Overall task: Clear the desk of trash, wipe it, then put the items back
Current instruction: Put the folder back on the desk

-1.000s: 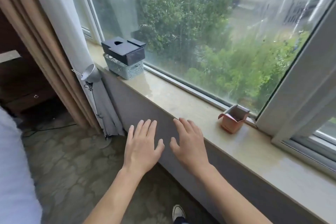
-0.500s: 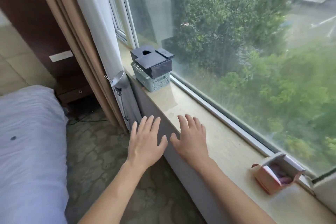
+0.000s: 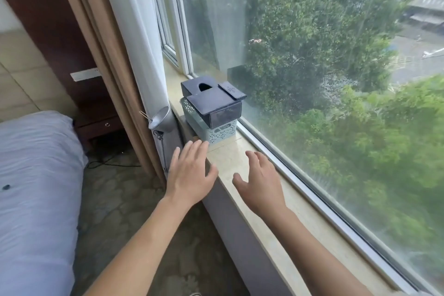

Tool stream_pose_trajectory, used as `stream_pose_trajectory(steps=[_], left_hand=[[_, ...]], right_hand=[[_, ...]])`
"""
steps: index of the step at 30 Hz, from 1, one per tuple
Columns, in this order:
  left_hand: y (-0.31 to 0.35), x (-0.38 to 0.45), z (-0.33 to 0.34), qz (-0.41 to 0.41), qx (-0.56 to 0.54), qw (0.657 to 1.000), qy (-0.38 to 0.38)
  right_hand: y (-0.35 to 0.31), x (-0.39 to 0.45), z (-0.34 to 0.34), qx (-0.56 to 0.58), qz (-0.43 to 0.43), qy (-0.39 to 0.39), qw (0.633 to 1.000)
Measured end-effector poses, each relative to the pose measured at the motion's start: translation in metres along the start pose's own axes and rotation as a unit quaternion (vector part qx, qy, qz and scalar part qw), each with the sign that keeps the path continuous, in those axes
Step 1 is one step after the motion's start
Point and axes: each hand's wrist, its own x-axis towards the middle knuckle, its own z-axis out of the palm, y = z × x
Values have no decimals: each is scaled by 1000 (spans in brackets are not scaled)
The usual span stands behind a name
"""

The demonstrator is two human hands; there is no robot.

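Observation:
A dark blue box (image 3: 212,101) with a flap lid sits on top of a pale blue perforated basket (image 3: 217,131) at the far end of the beige stone sill (image 3: 300,221). My left hand (image 3: 189,173) is stretched out flat with fingers spread, its fingertips just short of the basket's near corner. My right hand (image 3: 260,184) hovers over the sill a little nearer to me, fingers relaxed and holding nothing. Both hands are empty.
A large window (image 3: 336,79) runs along the sill's right side. A white curtain (image 3: 134,43) and a tan drape (image 3: 96,43) hang at the left. A metal funnel (image 3: 159,116) is clipped by the curtain. A bed (image 3: 36,187) lies at the left.
The view has swung left along the sill, so the small red carton has left the frame. Both hands have moved forward toward the basket and box, and they have spread further apart.

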Motion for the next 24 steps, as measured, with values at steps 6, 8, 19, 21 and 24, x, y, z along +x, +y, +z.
stream_pose_trajectory(steps=[6, 8, 19, 21, 24], left_hand=[[-48, 115, 0, 58, -58, 994, 73], [-58, 157, -1, 74, -83, 991, 81], [-100, 313, 36, 98, -59, 987, -110], [-100, 317, 41, 100, -98, 985, -102], [-92, 309, 32, 108, -208, 969, -76]], right_hand=[[-36, 77, 14, 67, 54, 20, 996], [-51, 109, 16, 103, 95, 42, 989], [-114, 227, 43, 132, 321, 115, 931], [-116, 229, 46, 129, 343, 132, 921], [-116, 221, 44, 183, 349, 180, 901]])
